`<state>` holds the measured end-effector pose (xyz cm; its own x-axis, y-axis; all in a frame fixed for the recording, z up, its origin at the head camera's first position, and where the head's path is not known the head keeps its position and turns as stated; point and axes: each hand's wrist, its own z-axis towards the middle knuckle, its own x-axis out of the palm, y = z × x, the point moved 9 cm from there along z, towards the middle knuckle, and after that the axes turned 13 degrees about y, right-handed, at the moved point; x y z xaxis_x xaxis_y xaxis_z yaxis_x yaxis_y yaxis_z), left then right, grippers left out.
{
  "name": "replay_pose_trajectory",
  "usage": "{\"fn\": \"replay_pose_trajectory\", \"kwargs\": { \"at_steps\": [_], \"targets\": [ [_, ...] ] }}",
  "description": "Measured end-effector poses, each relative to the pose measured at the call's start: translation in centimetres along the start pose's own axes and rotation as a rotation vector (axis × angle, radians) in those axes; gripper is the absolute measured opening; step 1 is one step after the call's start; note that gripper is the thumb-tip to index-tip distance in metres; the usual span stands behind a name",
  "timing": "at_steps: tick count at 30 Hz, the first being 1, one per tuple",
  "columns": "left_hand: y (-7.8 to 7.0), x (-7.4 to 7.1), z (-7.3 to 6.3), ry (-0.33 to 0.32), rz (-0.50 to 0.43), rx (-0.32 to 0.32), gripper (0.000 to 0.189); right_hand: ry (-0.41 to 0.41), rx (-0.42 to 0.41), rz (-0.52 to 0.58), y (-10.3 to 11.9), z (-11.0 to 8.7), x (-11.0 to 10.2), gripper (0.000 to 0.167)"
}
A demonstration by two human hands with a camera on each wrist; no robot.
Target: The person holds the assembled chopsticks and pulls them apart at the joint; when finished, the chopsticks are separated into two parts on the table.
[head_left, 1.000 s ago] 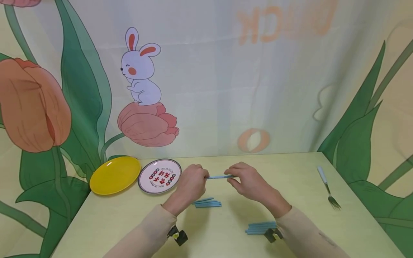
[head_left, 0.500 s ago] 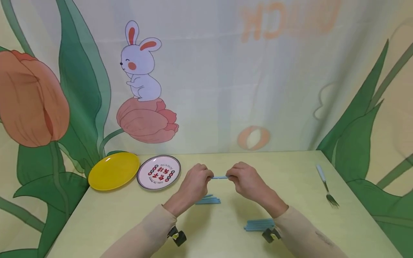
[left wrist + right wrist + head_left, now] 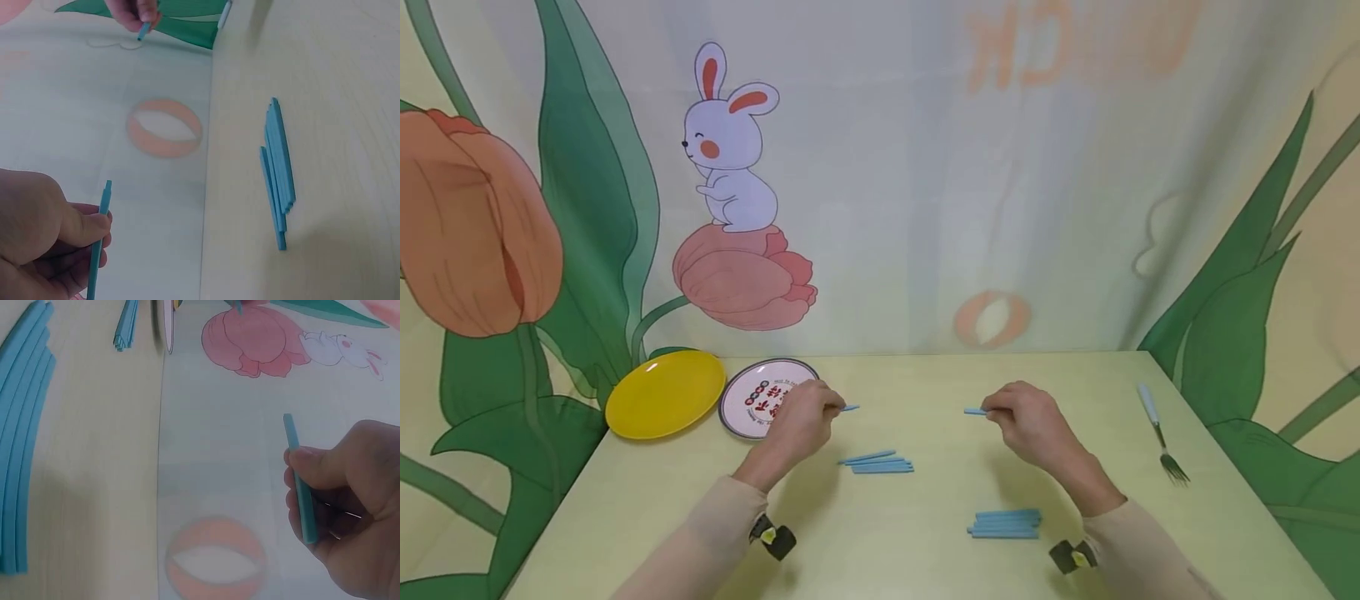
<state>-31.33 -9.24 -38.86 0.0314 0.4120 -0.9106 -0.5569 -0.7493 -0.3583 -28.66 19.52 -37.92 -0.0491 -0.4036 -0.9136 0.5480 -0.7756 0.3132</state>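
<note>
In the head view my left hand (image 3: 805,421) pinches a slim blue stick (image 3: 849,408) in front of the printed white plate (image 3: 741,408). The left wrist view shows that blue stick (image 3: 105,203) ending in a narrower tip, held between thumb and fingers. Further right, my right hand (image 3: 1026,421) pinches a second blue stick (image 3: 974,411); in its own wrist view this blue stick (image 3: 304,506) is short and plain. A wide gap separates the two hands, both raised over the table. Below them lie a left pile of blue sticks (image 3: 882,465) and a right pile of blue sticks (image 3: 1004,525).
A yellow plate (image 3: 662,396) sits at the table's back left, beside the printed plate. Toward the right edge lies a fork (image 3: 1161,442) with a pale handle. A printed curtain (image 3: 880,208) hangs behind the pale yellow table (image 3: 910,567).
Earlier both hands held one blue stick between them. The hands have since moved apart, left hand leftward and right hand rightward, each now with its own blue piece.
</note>
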Motion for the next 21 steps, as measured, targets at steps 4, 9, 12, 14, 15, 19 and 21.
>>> {"fn": "replay_pose_trajectory", "kwargs": {
  "at_steps": [4, 9, 12, 14, 15, 19, 21],
  "targets": [
    [-0.1, 0.9, 0.3, -0.025, 0.005, -0.034, 0.011, -0.047, 0.021, 0.004, 0.6, -0.5, 0.2, 0.012],
    [-0.1, 2.2, 0.7, 0.039, -0.004, -0.061, 0.012, -0.017, 0.036, 0.022, 0.5, -0.9, 0.7, 0.012],
    [0.0, 3.0, 0.9, 0.086, -0.018, -0.081, 0.012, -0.011, 0.025, 0.029, 0.6, -1.0, 0.9, 0.013],
    [0.0, 3.3, 1.0, 0.1, -0.024, -0.093, 0.012, -0.012, 0.02, 0.032, 0.7, -1.2, 1.0, 0.013],
    [-0.1, 3.4, 1.0, 0.104, -0.026, -0.096, 0.012, -0.009, 0.021, 0.036, 0.7, -1.2, 1.0, 0.013],
    [-0.6, 3.9, 1.1, 0.108, -0.029, -0.074, 0.014, 0.015, 0.024, 0.041, 0.8, -1.5, 1.4, 0.013],
    [-0.7, 4.2, 1.2, 0.119, -0.038, -0.072, 0.015, 0.036, 0.028, 0.044, 0.8, -1.6, 1.7, 0.012]
  ]
}}
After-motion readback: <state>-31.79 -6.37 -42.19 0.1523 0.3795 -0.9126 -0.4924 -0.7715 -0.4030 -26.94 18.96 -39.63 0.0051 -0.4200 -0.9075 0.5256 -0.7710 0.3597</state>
